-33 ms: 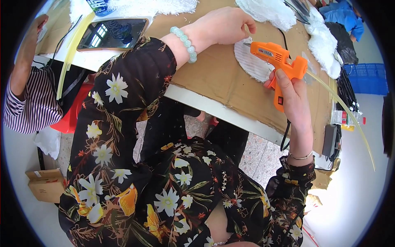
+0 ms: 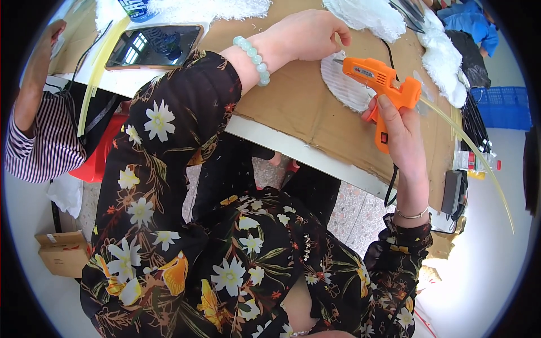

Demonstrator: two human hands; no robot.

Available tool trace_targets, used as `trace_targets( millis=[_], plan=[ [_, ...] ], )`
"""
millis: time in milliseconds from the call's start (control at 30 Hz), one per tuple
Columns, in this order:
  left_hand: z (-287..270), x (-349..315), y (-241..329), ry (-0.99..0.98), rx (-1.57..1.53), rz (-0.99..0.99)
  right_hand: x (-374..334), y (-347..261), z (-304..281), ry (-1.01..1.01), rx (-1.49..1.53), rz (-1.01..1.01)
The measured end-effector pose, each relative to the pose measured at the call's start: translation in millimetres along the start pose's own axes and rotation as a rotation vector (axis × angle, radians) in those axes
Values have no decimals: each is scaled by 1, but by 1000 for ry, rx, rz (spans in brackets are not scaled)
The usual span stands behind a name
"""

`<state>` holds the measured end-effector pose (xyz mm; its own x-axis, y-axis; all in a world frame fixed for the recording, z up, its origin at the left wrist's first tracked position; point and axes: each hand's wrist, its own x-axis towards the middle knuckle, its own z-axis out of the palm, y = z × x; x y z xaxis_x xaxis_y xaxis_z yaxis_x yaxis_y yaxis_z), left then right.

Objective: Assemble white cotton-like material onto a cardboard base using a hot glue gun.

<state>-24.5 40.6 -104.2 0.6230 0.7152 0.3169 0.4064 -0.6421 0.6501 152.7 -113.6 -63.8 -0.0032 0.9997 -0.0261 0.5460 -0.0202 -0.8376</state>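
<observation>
My right hand (image 2: 401,127) is wrapped around the handle of an orange hot glue gun (image 2: 375,73), whose metal nozzle points left. A long, pale translucent glue stick (image 2: 470,143) sticks out of its back and curves down to the right. Beneath the nozzle lies a white ribbed fabric piece (image 2: 338,84) with a rounded edge. At this piece's upper left edge, my left hand (image 2: 315,36) is closed with fingers curled. Whatever its fingertips grip is hidden from view.
Cardboard (image 2: 287,107) covers the white table. A phone (image 2: 155,48) lies at left, beside yellowish glue sticks (image 2: 93,90) and a blue container (image 2: 137,10). White fluffy material (image 2: 366,17) lies at the back. A person in a striped shirt (image 2: 42,141) sits left; a blue basket (image 2: 503,107) stands right.
</observation>
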Motion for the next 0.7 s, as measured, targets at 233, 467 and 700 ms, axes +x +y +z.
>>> trace_targets(
  millis=[233,467,700],
  plan=[
    [1,-1,0,59,13,36,-1,1,-5,-60,-65,31],
    [4,0,-2,86,21,49,-2,-1,-4,-28,-89,9],
    [1,0,0,62,2,22,-1,-3,-3,0,-98,45]
  ],
)
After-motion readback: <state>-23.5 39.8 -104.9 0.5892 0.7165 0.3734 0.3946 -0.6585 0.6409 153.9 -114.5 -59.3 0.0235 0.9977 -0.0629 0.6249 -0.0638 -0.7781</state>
